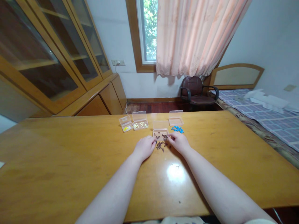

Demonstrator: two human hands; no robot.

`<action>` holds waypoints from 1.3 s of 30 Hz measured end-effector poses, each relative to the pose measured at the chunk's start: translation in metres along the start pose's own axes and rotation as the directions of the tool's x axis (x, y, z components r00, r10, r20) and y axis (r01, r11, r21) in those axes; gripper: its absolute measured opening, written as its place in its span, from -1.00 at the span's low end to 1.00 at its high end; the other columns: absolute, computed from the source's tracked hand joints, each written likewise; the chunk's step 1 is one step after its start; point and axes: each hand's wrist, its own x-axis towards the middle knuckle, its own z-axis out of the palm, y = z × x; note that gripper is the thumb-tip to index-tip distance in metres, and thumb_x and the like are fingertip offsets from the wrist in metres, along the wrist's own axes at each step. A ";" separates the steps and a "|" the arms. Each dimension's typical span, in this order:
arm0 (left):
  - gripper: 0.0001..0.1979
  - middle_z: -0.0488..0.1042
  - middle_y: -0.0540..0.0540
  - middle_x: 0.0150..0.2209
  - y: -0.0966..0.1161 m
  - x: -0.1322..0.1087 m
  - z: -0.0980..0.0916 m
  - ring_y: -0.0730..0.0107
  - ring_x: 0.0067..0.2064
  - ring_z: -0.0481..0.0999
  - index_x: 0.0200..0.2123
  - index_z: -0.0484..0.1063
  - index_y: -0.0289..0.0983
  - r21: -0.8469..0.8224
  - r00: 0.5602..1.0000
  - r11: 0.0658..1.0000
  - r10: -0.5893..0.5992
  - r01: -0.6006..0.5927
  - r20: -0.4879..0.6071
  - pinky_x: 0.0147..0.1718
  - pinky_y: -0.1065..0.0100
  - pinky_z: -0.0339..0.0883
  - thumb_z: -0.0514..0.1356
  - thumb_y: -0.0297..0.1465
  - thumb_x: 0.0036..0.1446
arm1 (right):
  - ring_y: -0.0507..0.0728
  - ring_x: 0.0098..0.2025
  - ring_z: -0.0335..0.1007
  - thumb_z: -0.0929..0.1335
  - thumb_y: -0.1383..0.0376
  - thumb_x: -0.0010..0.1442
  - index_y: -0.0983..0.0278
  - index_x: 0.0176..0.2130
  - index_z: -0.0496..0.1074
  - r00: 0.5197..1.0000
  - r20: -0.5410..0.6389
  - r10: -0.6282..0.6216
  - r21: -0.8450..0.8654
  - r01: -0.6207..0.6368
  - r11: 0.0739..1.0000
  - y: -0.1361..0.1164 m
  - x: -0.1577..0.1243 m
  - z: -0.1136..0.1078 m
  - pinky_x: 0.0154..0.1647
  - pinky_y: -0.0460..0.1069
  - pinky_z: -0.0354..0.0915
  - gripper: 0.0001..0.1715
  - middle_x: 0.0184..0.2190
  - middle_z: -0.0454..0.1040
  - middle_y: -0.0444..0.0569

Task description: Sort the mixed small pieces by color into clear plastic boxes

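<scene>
A clear plastic box (160,139) stands in front of me with its lid (160,125) raised and several small brown pieces inside. My left hand (145,147) is closed at the box's front left corner, thumb and fingertips gripping its edge. Over the right side of the box, my right hand (179,142) pinches a small brown piece (164,136); its fingertips partly cover the box wall. A loose pile of brown pieces (159,145) lies on the table just before the box, between both hands. Too small to make out is the pieces' exact kind.
Behind the right hand lies a pile of blue pieces (177,129) before an open clear box (176,121). Left of centre stand an open box with pale pieces (140,125) and a smaller one with yellow pieces (127,128). The wooden table (70,161) reaches toward a chair (196,90).
</scene>
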 end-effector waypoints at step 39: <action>-0.78 0.51 -0.10 -0.17 0.006 -0.002 0.008 0.27 -0.16 0.49 -0.17 0.46 -0.17 -0.057 0.994 0.998 0.039 -0.033 0.100 -0.17 0.32 0.34 0.07 -0.40 0.16 | 0.13 -0.28 0.47 0.23 0.20 0.26 0.16 -0.21 0.52 0.913 0.397 -0.090 -0.202 0.183 0.962 -0.034 -0.009 -0.005 -0.31 -0.06 0.22 -0.72 -0.29 0.57 -0.03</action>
